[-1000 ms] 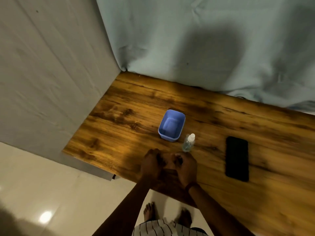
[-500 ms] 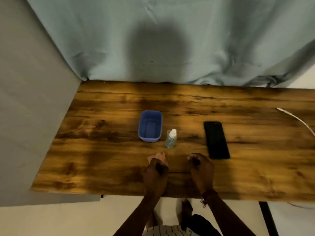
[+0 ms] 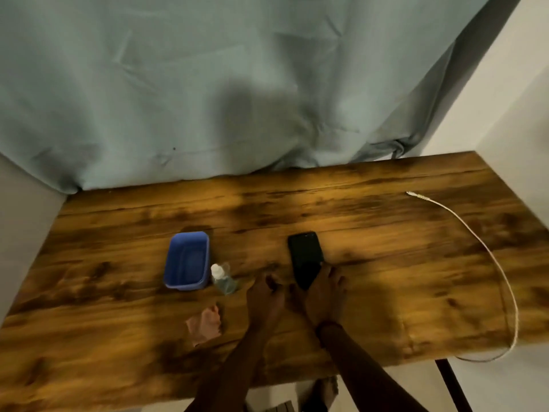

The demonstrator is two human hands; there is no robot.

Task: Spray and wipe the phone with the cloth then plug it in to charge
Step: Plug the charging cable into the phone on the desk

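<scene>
Black and glossy, flat on the wooden surface (image 3: 371, 248): phone (image 3: 306, 257), long axis running from 6 to 12 o'clock, near end tucked into the right grip (image 3: 322, 295). Narrows round that near end, thumb on the left edge, fingers (image 3: 334, 276) on the right edge, palm down just behind. Blurred here, so cannot tell how firmly held, nor whether lifted at all. A thin band at the wrist behind.

Just beside, at 9 o'clock from the right one: left grip (image 3: 266, 295), palm down, fingers loosely spread, holding nothing, tips close to the phone's near left corner without clearly touching.

At 8 o'clock from the left grip, apart from it: cloth (image 3: 205, 325), pinkish, crumpled, lying loose near the front edge. At 10 o'clock: small clear spray bottle (image 3: 222, 279) with a white cap, upright, bluish liquid inside. Just past it, still toward 10 o'clock and close against it: blue plastic tub (image 3: 187, 261), rectangular, open top up.

Well out at 2 to 3 o'clock from the right grip: white charging cable (image 3: 487, 251), plug tip near the far right corner, curving along the right side and dropping off the front edge.

Beyond, at 12 o'clock: pale teal curtain (image 3: 208, 84), creased, hanging to the back edge. Bare feet below the front edge, at 6 o'clock.
</scene>
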